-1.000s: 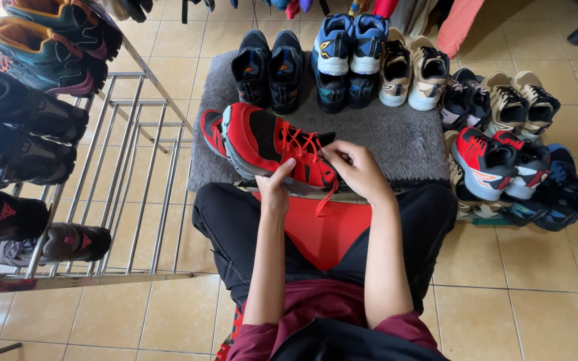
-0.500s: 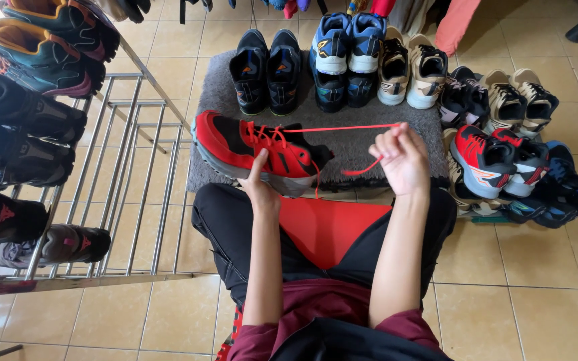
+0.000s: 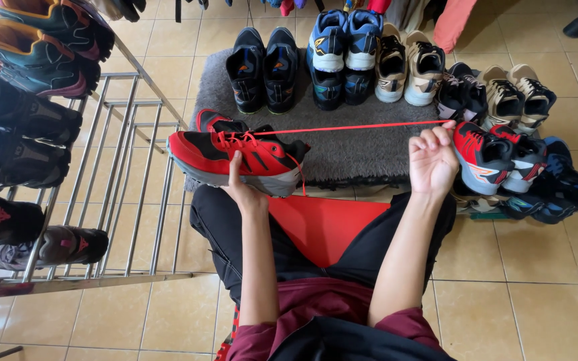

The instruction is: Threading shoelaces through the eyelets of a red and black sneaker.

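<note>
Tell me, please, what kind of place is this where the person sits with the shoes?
Probably a home entryway or shoe-storage corner, though I cannot be sure. A metal shoe rack stands on the tiled floor, and pairs of sneakers line a grey mat. The left hand holds a red sneaker; the right hand pulls its lace.

You wear a maroon short-sleeved top; its sleeves end above the elbows at the near edge of the view, leaving both forearms bare. A dark, near-black panel covers the middle of your chest between the two sleeves. Your trousers are black and loose-fitting, with soft folds over both thighs. Your left hand [image 3: 241, 190] and right hand [image 3: 431, 159] are bare: no gloves. No watch, ring or band shows on either wrist or on the fingers in view.
</note>
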